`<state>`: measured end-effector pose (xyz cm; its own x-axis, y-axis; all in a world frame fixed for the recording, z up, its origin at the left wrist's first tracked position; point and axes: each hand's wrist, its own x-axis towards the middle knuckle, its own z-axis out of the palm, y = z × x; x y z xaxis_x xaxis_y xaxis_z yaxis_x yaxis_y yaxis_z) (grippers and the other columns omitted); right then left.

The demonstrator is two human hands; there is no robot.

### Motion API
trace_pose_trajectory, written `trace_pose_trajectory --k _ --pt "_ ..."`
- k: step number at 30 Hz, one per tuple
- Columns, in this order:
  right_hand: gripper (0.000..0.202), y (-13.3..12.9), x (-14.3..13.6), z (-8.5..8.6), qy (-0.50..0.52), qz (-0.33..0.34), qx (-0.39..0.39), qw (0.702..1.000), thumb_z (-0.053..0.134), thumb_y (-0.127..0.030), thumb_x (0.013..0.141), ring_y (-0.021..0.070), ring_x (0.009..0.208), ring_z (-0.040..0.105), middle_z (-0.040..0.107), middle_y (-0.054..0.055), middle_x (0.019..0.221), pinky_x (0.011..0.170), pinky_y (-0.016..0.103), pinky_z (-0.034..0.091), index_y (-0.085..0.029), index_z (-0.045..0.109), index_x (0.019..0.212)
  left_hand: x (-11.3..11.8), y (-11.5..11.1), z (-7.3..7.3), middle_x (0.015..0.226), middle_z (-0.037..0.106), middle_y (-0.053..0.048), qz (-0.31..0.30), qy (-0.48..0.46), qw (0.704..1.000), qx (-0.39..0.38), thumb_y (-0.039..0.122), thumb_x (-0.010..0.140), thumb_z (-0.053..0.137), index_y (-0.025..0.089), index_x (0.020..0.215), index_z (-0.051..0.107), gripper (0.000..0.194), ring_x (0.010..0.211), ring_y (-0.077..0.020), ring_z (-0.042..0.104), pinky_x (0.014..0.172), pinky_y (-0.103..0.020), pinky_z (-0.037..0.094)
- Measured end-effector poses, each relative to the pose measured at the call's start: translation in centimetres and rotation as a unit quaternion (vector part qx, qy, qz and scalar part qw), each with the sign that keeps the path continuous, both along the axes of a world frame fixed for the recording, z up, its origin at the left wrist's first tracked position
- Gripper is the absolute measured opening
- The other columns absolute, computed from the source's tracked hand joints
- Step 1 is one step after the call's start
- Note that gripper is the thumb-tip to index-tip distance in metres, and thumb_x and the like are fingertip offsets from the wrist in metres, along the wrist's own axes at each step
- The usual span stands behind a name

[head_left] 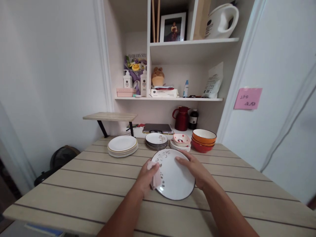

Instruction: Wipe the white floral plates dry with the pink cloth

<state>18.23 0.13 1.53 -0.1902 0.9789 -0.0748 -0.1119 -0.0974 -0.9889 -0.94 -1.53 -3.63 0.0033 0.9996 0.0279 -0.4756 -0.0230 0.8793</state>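
Observation:
A white plate (pixel 175 179) with a dark rim and a grey floral pattern is held tilted above the wooden table, between my two hands. My left hand (pixel 147 174) pinches a pale pink cloth (pixel 156 180) against the plate's left edge, thumb on top. On the right side, my right hand (pixel 195 168) grips the rim, its thumb over the plate's face and its other fingers mostly hidden underneath. Just behind the plate stands a stack of smaller dark-rimmed floral plates (pixel 156 139).
White plates (pixel 122 144) are stacked at the left. Small dishes topped by a pink-patterned square bowl (pixel 182 139) stand beside orange and red bowls (pixel 203 141). A small raised shelf (pixel 110 116), a closed laptop (pixel 157 127) and a red jug (pixel 181 118) are at the back of the table (pixel 98 191).

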Motion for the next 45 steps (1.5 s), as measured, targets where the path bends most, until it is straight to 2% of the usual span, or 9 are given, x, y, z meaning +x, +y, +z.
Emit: trace_pose_trajectory --k 8,14,21,27,30,32,36,40,45 --pt "0.048 0.0 -2.3 -1.0 0.046 -0.1 0.069 0.992 0.071 -0.036 0.064 0.0208 0.065 0.064 0.071 0.003 0.087 0.056 0.032 0.05 -0.024 0.06 0.11 -0.8 1.0 -0.3 0.096 0.072 -0.012 -0.006 -0.039 0.999 -0.01 0.038 0.067 0.078 0.013 0.102 0.062 0.046 0.089 -0.0237 0.067 0.076 -0.032 0.053" --pt "0.046 0.0 -3.7 -2.2 0.075 -0.128 0.092 0.985 0.069 -0.038 0.066 0.0216 0.067 0.064 0.071 0.003 0.085 0.06 0.033 0.05 -0.023 0.062 0.109 -1.2 1.5 -0.5 0.097 0.072 -0.015 -0.005 -0.09 0.995 -0.035 0.034 0.071 0.075 0.012 0.106 0.063 0.044 0.093 -0.0251 0.068 0.081 -0.034 0.054" --pt "0.045 0.2 -4.5 -2.9 0.097 -0.184 0.137 0.969 0.068 -0.04 0.066 0.0215 0.076 0.062 0.07 0.004 0.099 0.064 0.032 0.05 -0.022 0.063 0.106 -1.3 1.8 -0.6 0.1 0.072 -0.016 -0.004 -0.104 0.994 -0.038 0.035 0.072 0.074 0.011 0.109 0.062 0.046 0.096 -0.0266 0.067 0.084 -0.036 0.054" --pt "0.054 0.2 -5.6 -3.4 0.146 -0.239 0.124 0.952 0.068 -0.042 0.067 0.0202 0.074 0.062 0.069 0.006 0.098 0.062 0.032 0.05 -0.022 0.058 0.117 -0.8 1.7 -0.7 0.107 0.07 -0.016 -0.014 -0.121 0.992 -0.042 0.035 0.072 0.074 0.012 0.113 0.061 0.048 0.102 -0.0273 0.065 0.089 -0.037 0.052" --pt "0.055 0.1 -6.1 -3.3 0.158 -0.259 0.134 0.943 0.065 -0.043 0.07 0.0199 0.078 0.062 0.067 0.006 0.108 0.063 0.031 0.051 -0.025 0.055 0.121 -0.5 1.5 -0.7 0.108 0.07 -0.016 -0.02 -0.125 0.991 -0.047 0.035 0.073 0.074 0.013 0.115 0.061 0.049 0.104 -0.0276 0.064 0.089 -0.037 0.052" --pt "0.059 -0.1 -6.1 -3.0 0.158 -0.234 0.105 0.954 0.064 -0.044 0.071 0.0209 0.081 0.064 0.066 0.006 0.113 0.064 0.032 0.052 -0.027 0.051 0.126 -0.5 1.3 -0.8 0.106 0.07 -0.016 -0.015 -0.128 0.99 -0.05 0.035 0.072 0.074 0.012 0.115 0.061 0.05 0.103 -0.0279 0.064 0.088 -0.037 0.053" --pt "0.067 -0.2 -4.6 -1.7 0.143 -0.091 0.018 0.985 0.068 -0.032 0.067 0.0236 0.083 0.066 0.068 0.007 0.112 0.068 0.035 0.053 -0.026 0.047 0.131 -0.8 1.1 -0.7 0.104 0.071 -0.015 0.015 -0.127 0.99 -0.051 0.035 0.071 0.075 0.013 0.115 0.06 0.051 0.101 -0.0272 0.065 0.087 -0.037 0.053" --pt "0.069 -0.4 -2.5 -0.5 0.113 -0.01 0.035 0.993 0.069 -0.021 0.061 0.0247 0.091 0.065 0.066 0.006 0.117 0.07 0.032 0.051 -0.026 0.05 0.128 -1.1 0.9 -0.3 0.102 0.071 -0.016 0.005 -0.118 0.992 -0.043 0.036 0.069 0.076 0.013 0.113 0.061 0.052 0.099 -0.0275 0.066 0.086 -0.036 0.053" --pt "0.069 -0.7 -1.4 0.1 0.093 0.041 0.041 0.994 0.069 -0.02 0.061 0.0229 0.09 0.064 0.068 0.005 0.109 0.07 0.029 0.049 -0.026 0.051 0.127 -1.6 0.8 0.2 0.099 0.072 -0.016 -0.009 -0.086 0.995 -0.045 0.035 0.07 0.076 0.011 0.109 0.063 0.048 0.094 -0.0279 0.067 0.085 -0.036 0.054"
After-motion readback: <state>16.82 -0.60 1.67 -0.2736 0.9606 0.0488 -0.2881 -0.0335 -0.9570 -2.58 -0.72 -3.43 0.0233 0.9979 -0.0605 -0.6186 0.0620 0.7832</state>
